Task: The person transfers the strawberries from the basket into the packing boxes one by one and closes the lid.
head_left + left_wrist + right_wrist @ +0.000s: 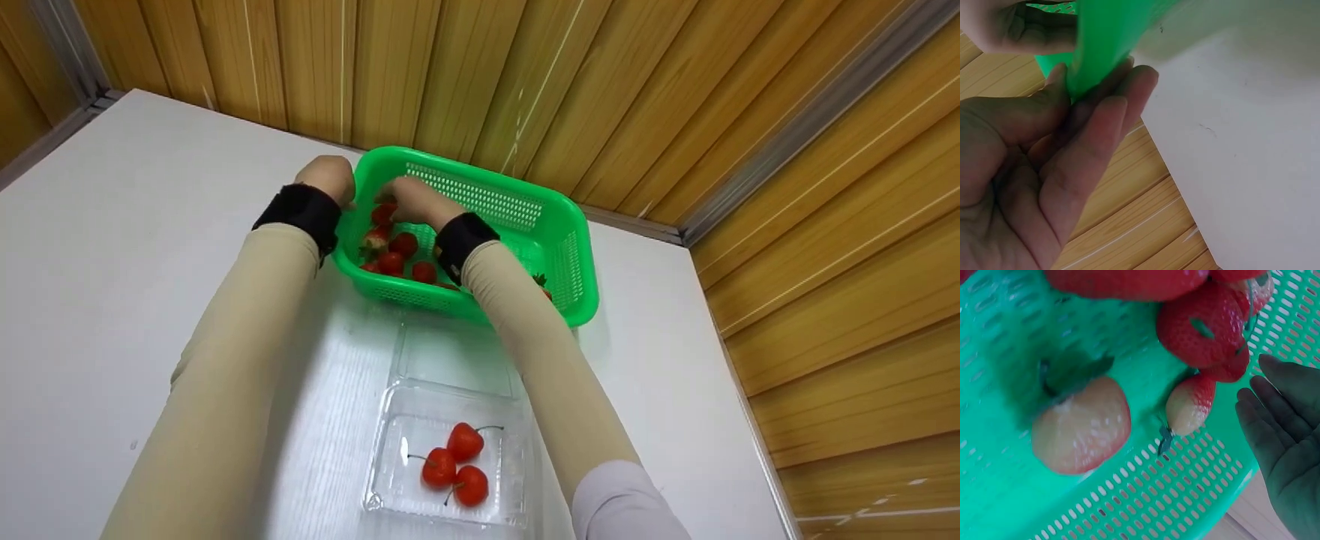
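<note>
Pinching the green basket [586, 262] at its L-end rim: L hand [327, 178], thumb & fingers on opp. sides. R hand [421, 202] is inside, fingers extended, grasping nothing; contact w/ strawberries [1199, 346] there hard to confirm. Clear container [506, 472], nearer person, holds 3 cherries [439, 469].

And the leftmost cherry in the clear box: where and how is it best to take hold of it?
Take the leftmost cherry by its round body, probably from above and the left: the clear box is open on top, and the other two cherries crowd its right side. Pinch across its far and near edges, keeping off the thin stem.
</note>
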Action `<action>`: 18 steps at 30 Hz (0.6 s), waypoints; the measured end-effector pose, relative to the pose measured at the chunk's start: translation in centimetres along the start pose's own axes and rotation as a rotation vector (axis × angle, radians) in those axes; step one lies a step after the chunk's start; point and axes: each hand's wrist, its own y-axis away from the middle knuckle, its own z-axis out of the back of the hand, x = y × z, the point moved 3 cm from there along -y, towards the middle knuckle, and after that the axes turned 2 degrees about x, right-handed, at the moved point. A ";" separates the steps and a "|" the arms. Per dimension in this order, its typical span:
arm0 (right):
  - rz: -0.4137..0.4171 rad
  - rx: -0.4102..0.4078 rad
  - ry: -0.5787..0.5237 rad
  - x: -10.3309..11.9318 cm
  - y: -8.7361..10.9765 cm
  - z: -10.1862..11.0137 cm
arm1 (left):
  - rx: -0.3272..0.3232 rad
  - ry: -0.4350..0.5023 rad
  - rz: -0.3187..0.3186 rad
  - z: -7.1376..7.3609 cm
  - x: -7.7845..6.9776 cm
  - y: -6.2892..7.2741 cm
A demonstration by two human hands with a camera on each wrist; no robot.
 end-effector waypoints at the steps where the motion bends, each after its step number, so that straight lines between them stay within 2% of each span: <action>1: -0.002 0.005 -0.004 0.0 -0.1 -0.2 | 0.002 0.006 0.005 0.0 0.1 0.1; 9: -0.046 0.006 0.025 0.0 -0.7 -1.0 | 0.018 -0.013 0.016 0.1 0.2 0.1; 18: 0.001 0.021 0.107 0.3 -1.3 -1.5 | 0.045 -0.021 0.030 0.2 0.4 0.1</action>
